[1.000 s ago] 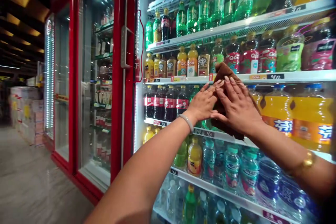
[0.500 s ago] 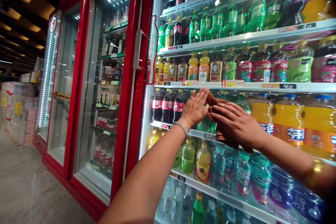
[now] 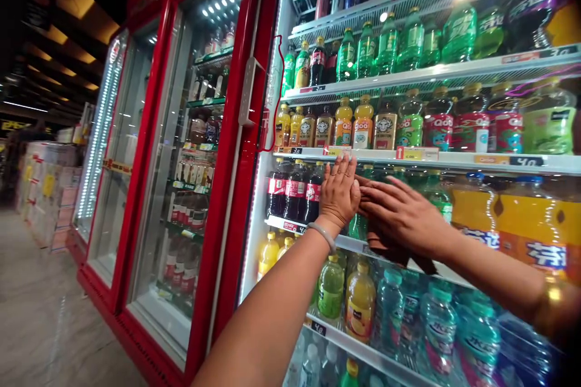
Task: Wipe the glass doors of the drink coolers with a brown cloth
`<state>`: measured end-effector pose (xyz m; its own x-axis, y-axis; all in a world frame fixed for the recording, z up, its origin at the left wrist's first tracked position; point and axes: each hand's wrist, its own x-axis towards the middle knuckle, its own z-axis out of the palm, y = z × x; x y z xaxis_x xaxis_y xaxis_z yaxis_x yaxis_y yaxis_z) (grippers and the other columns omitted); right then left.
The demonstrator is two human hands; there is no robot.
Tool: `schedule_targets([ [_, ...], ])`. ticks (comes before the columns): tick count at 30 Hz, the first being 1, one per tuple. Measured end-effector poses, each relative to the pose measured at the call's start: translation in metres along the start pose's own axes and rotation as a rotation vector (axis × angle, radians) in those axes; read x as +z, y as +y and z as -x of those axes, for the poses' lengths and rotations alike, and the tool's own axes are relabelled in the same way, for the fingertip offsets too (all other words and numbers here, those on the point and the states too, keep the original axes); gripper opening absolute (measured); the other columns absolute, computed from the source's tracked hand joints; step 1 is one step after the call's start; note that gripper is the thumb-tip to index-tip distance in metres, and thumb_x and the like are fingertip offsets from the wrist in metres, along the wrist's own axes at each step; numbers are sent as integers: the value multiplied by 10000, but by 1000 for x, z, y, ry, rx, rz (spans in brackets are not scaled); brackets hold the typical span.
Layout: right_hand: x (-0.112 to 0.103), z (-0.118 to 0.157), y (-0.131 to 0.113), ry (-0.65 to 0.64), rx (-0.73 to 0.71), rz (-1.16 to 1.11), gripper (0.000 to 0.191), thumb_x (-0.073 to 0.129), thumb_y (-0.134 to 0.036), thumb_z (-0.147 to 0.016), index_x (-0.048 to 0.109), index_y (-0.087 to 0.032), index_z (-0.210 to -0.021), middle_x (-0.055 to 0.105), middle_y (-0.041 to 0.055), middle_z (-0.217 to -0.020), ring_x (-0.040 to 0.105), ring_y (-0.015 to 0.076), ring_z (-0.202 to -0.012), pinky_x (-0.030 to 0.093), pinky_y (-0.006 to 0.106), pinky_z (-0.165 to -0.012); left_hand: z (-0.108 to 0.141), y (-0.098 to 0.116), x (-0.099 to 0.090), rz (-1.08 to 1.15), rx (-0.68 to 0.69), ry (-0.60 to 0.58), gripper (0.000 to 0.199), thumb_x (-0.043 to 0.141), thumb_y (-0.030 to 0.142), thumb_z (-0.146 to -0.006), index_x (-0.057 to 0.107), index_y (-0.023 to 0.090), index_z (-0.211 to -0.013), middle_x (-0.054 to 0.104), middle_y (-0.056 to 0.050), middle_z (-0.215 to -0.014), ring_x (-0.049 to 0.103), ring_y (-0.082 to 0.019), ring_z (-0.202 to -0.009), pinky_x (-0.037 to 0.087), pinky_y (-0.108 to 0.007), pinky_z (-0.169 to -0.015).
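My left hand [image 3: 339,193] is raised flat against the glass of a drinks cooler, fingers pointing up, with a grey bangle [image 3: 323,236] on its wrist. Just to its right, my right hand [image 3: 406,214] has its fingers stretched out toward the left, thumb side near my left hand. A dark brown cloth [image 3: 384,248] shows under and below my right hand; how the hand bears on it is partly hidden. Behind the hands, cola bottles [image 3: 295,190] and large orange bottles [image 3: 526,217] stand on a shelf.
A red-framed cooler [image 3: 204,133] with glass doors and a white handle [image 3: 249,92] stands to the left. Juice bottles [image 3: 360,302] fill the shelf below the hands. Stacked boxes [image 3: 49,193] are at the far left beside the tiled floor [image 3: 40,308].
The view has shifted, so the shelves appear a little lower and farther right. My left hand has turned more upright, and more of the cloth shows below my right hand.
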<state>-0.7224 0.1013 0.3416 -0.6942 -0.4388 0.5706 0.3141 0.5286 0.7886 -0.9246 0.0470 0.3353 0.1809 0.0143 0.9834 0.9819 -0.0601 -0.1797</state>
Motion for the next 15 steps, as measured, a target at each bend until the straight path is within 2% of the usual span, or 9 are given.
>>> schedule_targets([
  [3, 0, -10, 22, 51, 116, 26, 421, 538, -306, -1024, 619, -265, -1435, 555, 61, -1569, 475, 305, -1474, 288, 586, -1293, 1, -1, 2, 34, -3, 11, 614, 234, 319, -1070, 248, 149, -1660, 314, -105, -1743, 174, -202, -1653, 170, -478, -1366],
  [6, 13, -44, 23, 112, 239, 44, 422, 538, -316, -1018, 634, -210, -1415, 543, 110, -1573, 444, 335, -1493, 315, 619, -1276, 2, -5, 5, 55, -53, 49, 634, 204, 326, -1069, 191, 131, -1672, 279, -121, -1754, 135, -211, -1660, 153, -497, -1368],
  [8, 22, -59, 12, 132, 193, 35, 464, 522, -267, -1010, 590, -189, -1463, 521, 125, -1589, 425, 326, -1511, 320, 613, -1278, 3, -7, 5, 72, -69, 64, 640, 190, 331, -1068, 178, 124, -1673, 275, -134, -1753, 132, -223, -1661, 153, -523, -1365],
  [11, 23, -53, 5, 119, 41, -9, 515, 514, -235, -1006, 530, -198, -1519, 511, 114, -1599, 425, 302, -1518, 323, 574, -1290, 3, -7, 3, 90, -46, 45, 625, 190, 344, -1071, 233, 143, -1662, 320, -132, -1737, 185, -222, -1652, 174, -516, -1362],
  [13, 18, -43, 12, 89, 1, -26, 486, 523, -276, -1016, 555, -233, -1498, 518, 87, -1598, 448, 303, -1501, 294, 586, -1303, 1, -5, 1, 77, -11, -5, 613, 199, 333, -1074, 250, 155, -1658, 333, -118, -1733, 214, -206, -1644, 176, -490, -1366],
  [15, 14, -41, 24, 69, 39, -12, 455, 522, -316, -1023, 580, -254, -1471, 523, 70, -1596, 469, 313, -1481, 260, 609, -1311, -3, -6, -2, 58, 8, -52, 617, 203, 323, -1075, 222, 146, -1666, 291, -113, -1751, 184, -197, -1651, 185, -469, -1368],
])
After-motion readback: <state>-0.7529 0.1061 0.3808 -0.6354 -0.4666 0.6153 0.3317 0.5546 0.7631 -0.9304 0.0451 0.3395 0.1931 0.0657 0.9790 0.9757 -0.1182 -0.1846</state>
